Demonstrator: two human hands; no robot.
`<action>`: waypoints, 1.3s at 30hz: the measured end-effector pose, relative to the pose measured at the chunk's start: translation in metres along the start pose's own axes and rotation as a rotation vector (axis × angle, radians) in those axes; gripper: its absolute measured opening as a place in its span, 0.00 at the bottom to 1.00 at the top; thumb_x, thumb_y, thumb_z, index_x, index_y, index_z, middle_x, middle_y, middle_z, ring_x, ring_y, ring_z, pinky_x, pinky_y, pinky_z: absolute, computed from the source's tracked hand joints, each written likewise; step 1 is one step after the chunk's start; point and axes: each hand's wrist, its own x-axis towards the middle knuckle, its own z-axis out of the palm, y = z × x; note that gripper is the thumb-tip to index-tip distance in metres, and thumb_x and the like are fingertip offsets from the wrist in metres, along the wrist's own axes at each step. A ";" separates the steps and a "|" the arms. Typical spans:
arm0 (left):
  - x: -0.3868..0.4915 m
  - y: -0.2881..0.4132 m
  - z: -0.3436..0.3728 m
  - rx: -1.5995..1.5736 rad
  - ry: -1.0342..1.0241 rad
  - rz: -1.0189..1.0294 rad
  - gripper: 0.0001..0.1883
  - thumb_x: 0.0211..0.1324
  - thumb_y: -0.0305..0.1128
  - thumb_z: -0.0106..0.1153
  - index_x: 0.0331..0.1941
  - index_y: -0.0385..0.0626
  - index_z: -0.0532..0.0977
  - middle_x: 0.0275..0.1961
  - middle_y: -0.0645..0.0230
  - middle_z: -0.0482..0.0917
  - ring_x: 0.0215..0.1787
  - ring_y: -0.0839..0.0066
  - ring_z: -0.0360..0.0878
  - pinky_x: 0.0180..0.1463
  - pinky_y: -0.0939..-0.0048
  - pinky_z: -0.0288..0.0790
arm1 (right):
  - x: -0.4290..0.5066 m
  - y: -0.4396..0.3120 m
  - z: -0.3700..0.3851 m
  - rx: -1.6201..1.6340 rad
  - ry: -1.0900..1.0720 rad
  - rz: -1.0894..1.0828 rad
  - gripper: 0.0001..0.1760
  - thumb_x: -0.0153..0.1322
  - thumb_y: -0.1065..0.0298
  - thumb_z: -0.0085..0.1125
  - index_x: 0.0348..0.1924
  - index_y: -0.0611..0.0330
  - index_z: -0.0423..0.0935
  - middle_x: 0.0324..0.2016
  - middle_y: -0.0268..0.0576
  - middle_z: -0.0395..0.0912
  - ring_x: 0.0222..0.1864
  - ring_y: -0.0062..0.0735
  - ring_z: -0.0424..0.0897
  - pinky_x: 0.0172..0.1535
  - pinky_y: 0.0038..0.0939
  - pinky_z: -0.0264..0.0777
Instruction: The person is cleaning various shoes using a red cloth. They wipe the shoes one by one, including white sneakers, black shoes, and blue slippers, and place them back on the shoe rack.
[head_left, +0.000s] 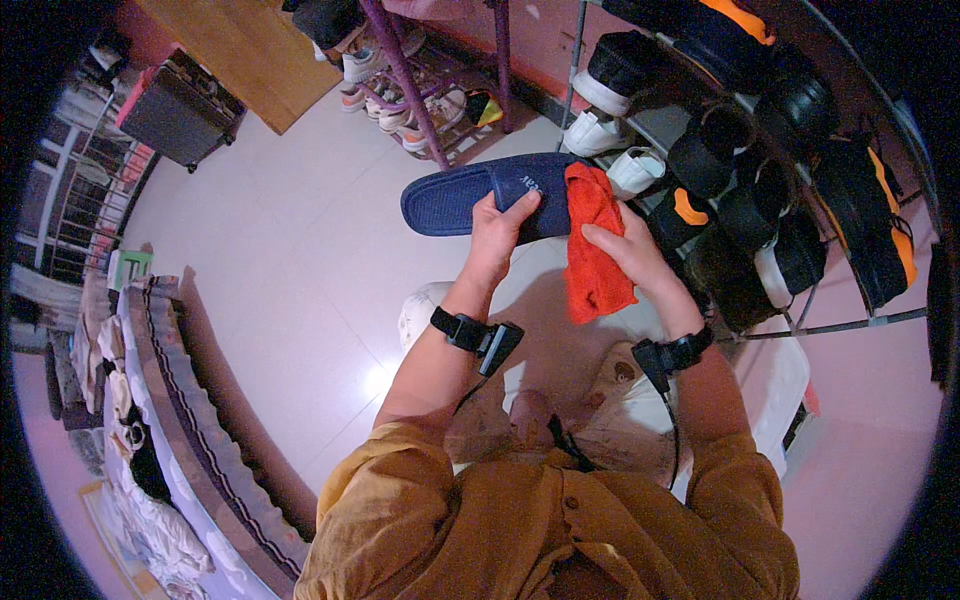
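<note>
A dark blue slide sandal (450, 202) with a wide strap lies level in front of me, its sole turned sideways. My left hand (499, 229) grips it at the strap, the thumb on top. In my right hand (634, 251) is a folded red cloth (596, 262), pressed against the right end of the sandal and hanging below it. The fingers beneath the cloth are hidden. Each wrist wears a black strap with a small device and a cable.
On my right stands a metal shoe rack (862, 322) full of dark and white shoes (636, 171). Ahead, a purple-legged stand (409, 82) has more shoes under it. A dark suitcase (184, 109) stands at the far left, and a bed (195, 465) runs along the left.
</note>
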 end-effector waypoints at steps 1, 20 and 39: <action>0.001 0.000 -0.001 -0.002 0.002 -0.002 0.08 0.64 0.28 0.63 0.46 0.41 0.80 0.42 0.71 0.84 0.41 0.80 0.81 0.48 0.74 0.76 | -0.001 -0.002 -0.001 0.021 -0.015 0.011 0.26 0.71 0.62 0.64 0.59 0.61 0.72 0.48 0.39 0.80 0.49 0.28 0.79 0.56 0.33 0.72; 0.013 -0.008 -0.009 -0.793 -0.061 -0.286 0.27 0.71 0.43 0.54 0.67 0.41 0.66 0.67 0.54 0.73 0.67 0.55 0.74 0.71 0.49 0.67 | 0.021 -0.005 0.019 -0.248 0.468 -0.379 0.34 0.69 0.60 0.68 0.63 0.65 0.64 0.55 0.55 0.76 0.57 0.48 0.78 0.60 0.41 0.70; 0.009 -0.006 0.013 -0.462 -0.139 -0.129 0.23 0.66 0.31 0.60 0.63 0.40 0.70 0.62 0.60 0.78 0.64 0.62 0.76 0.71 0.56 0.67 | 0.013 0.004 0.031 -0.465 0.373 -0.381 0.36 0.66 0.58 0.70 0.62 0.63 0.64 0.53 0.58 0.75 0.56 0.58 0.76 0.59 0.45 0.69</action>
